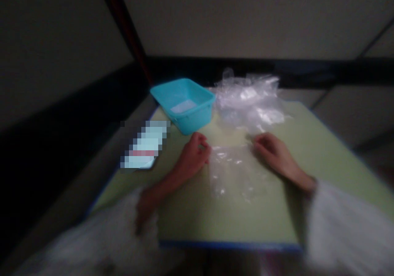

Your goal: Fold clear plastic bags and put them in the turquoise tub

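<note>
A clear plastic bag [230,171] is spread on the table between my two hands, its upper edge towards the back. My left hand [194,155] has its fingers curled in a pinch at the bag's upper left corner. At the upper right corner, my right hand [273,150] is closed, thumb against fingers, gripping the edge. Blur hides the exact fingertip contact. Behind the bag lies a loose heap of clear plastic bags [249,99].
A turquoise plastic basket [197,120] with something pale inside stands at the back left. A phone with a lit, pixelated screen [146,144] lies near the left edge. The yellow-green table [227,222] has a blue rim; dark-trimmed walls are behind.
</note>
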A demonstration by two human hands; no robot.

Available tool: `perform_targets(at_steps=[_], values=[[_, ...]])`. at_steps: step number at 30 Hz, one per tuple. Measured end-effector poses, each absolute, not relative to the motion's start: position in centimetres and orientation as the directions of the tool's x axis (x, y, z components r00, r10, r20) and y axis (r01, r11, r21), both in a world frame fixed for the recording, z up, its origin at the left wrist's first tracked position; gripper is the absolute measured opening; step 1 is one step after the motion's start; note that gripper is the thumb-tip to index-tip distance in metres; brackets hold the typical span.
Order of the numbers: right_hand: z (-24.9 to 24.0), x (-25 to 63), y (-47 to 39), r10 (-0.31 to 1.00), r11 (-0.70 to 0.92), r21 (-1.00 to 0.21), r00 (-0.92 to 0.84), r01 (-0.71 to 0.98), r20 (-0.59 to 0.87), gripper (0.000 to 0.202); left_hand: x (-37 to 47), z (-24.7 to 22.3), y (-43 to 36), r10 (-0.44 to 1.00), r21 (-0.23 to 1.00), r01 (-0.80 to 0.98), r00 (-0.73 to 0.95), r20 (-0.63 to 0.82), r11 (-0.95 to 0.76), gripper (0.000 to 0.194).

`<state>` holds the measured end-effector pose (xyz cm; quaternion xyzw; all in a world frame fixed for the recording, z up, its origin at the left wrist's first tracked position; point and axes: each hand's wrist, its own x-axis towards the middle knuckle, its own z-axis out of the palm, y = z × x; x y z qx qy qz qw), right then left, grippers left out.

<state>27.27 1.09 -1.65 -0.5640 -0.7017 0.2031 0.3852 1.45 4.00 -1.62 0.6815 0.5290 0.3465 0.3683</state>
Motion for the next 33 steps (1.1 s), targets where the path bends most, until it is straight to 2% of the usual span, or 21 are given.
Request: perform_targets(at_steps=[3,5,7,10,13,24,33], values=[[-1.3,27.3,0.8,0.905,0.371,-0.613,-0.124,0.698,0.407,0.020,1.4,-1.6,3.5,0.920,0.639,0.668,0.208,0.331,-0.381,0.021],[-0.8,27.2,0.4,0.870,0.464,-0.535,-0.251,0.706,0.424,0.021,1.5,-1.6,2.7,0.870,0.547,0.681,0.317,0.378,-0.487,0.025],[-0.5,26.9,0.1,0.830,0.551,-0.467,-0.401,0.691,0.387,0.027,1.6,-1.7,1.8,0.825,0.515,0.644,0.434,0.361,-0.565,0.032],[-0.6,26.7,0.0,0.775,0.632,-0.380,-0.563,0.675,0.289,0.037,1.9,-1.7,0.6,0.789,0.514,0.609,0.544,0.284,-0.605,0.042],[-1.0,26.7,0.1,0.748,0.661,-0.336,-0.624,0.671,0.224,0.041,2.1,-1.8,0.2,0.763,0.533,0.575,0.598,0.244,-0.621,0.047],[-1.0,25.9,0.4,0.696,0.712,-0.313,-0.689,0.628,0.201,0.043,2.6,-2.6,1.1,0.686,0.523,0.503,0.686,0.242,-0.688,0.055],[-1.3,25.9,0.5,0.707,0.701,-0.313,-0.682,0.641,0.187,0.044,2.5,-2.6,1.3,0.673,0.539,0.481,0.699,0.240,-0.692,0.061]])
